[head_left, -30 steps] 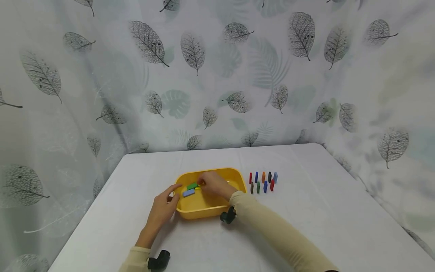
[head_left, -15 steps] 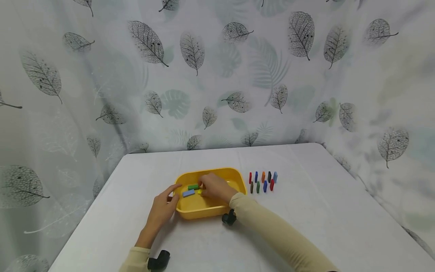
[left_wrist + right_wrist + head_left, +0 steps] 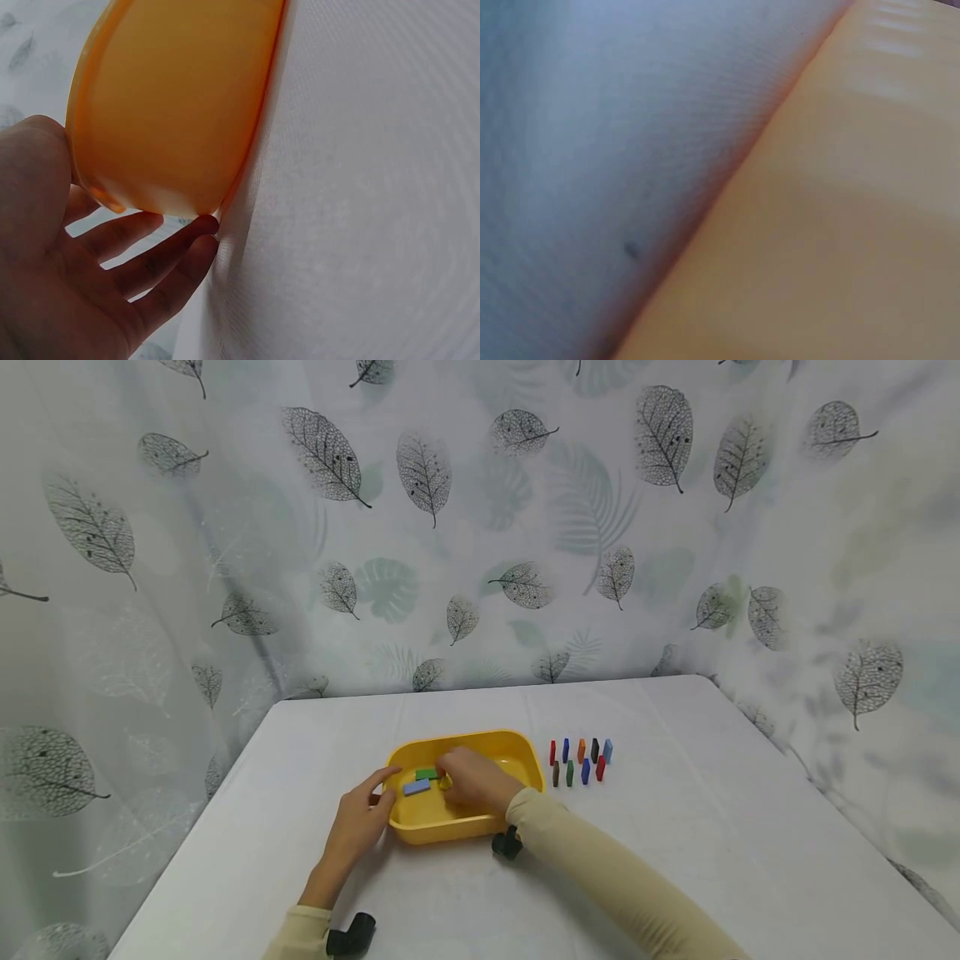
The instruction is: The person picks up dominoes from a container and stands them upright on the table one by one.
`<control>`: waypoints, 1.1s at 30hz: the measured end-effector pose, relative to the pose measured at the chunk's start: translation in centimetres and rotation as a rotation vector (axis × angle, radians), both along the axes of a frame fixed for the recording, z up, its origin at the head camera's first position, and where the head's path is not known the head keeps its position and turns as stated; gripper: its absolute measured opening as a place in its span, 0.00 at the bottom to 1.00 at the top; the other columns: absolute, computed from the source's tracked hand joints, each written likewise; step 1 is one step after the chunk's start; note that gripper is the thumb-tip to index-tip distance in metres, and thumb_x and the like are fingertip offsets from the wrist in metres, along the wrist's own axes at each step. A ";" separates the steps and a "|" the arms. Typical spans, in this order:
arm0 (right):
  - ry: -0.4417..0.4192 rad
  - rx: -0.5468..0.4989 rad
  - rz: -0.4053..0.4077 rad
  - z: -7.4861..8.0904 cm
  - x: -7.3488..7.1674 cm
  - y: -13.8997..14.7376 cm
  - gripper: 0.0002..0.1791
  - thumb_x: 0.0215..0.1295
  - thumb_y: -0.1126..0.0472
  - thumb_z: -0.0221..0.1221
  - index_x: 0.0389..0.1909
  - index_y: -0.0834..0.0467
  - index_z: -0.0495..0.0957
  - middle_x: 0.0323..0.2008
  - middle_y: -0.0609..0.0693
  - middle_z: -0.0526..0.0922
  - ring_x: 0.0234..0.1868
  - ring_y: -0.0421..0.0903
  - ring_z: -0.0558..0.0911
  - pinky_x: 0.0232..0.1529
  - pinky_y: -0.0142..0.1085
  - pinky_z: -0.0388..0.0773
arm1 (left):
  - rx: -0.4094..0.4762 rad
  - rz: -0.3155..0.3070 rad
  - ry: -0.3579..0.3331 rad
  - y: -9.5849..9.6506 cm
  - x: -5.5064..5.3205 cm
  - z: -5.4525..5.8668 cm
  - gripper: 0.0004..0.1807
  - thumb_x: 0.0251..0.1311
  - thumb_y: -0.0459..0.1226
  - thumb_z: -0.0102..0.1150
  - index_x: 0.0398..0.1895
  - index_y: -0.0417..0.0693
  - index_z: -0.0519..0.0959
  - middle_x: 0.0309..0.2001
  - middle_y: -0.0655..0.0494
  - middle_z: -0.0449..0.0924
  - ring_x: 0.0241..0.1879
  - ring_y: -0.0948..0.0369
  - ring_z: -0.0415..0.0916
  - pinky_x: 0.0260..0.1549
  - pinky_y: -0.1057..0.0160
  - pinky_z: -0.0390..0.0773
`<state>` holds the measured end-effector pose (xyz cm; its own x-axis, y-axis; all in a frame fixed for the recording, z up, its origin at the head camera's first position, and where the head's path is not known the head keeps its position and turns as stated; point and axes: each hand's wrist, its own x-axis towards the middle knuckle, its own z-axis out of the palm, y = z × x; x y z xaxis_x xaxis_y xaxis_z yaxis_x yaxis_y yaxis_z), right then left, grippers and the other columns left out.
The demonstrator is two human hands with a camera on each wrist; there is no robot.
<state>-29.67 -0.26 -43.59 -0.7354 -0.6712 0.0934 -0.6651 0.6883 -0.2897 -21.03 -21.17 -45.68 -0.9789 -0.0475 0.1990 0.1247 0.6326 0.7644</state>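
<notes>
A yellow plastic tray sits on the white table. My left hand grips its left end; in the left wrist view, the thumb lies at the rim and the fingers curl about the end wall. Inside the tray, my right hand reaches down with bent fingers and pinches a small yellow block, partly hidden by the fingertips. Just left of it lie a green block and a light blue block. The right wrist view shows only the tray's outer wall and tablecloth, with no fingers.
Right of the tray, several thin coloured blocks stand upright in two rows, among them an orange block, a dark green block and a red block. A leaf-printed curtain hangs behind and beside the table.
The right fingers have shifted slightly right with the yellow block, which now shows tilted at the fingertips. The green block has turned to lie straighter. My left hand keeps its place on the tray.
</notes>
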 end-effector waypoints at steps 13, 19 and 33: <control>0.032 -0.032 -0.008 0.2 0.1 0.1 0.10 0.60 0.67 0.71 0.41 0.56 0.83 0.35 0.46 0.80 0.37 0.44 0.75 0.45 0.33 0.77 | -0.016 0.006 -0.008 0.0 -0.1 0.3 0.22 0.74 0.37 0.53 0.69 0.52 0.79 0.63 0.40 0.79 0.48 0.48 0.82 0.38 0.54 0.84; 0.027 -0.067 -0.014 0.1 0.4 0.3 0.08 0.61 0.67 0.71 0.40 0.57 0.84 0.33 0.46 0.81 0.34 0.43 0.75 0.39 0.32 0.76 | -0.010 0.009 -0.011 0.0 0.0 0.1 0.22 0.74 0.37 0.53 0.69 0.52 0.79 0.63 0.40 0.78 0.48 0.47 0.82 0.39 0.54 0.85; -0.066 -0.174 -0.104 0.5 1.0 1.2 0.10 0.63 0.62 0.72 0.44 0.56 0.85 0.35 0.44 0.82 0.36 0.42 0.77 0.40 0.33 0.79 | -0.006 0.008 -0.002 0.1 0.0 0.0 0.22 0.74 0.36 0.53 0.68 0.51 0.79 0.61 0.40 0.80 0.46 0.49 0.82 0.37 0.56 0.84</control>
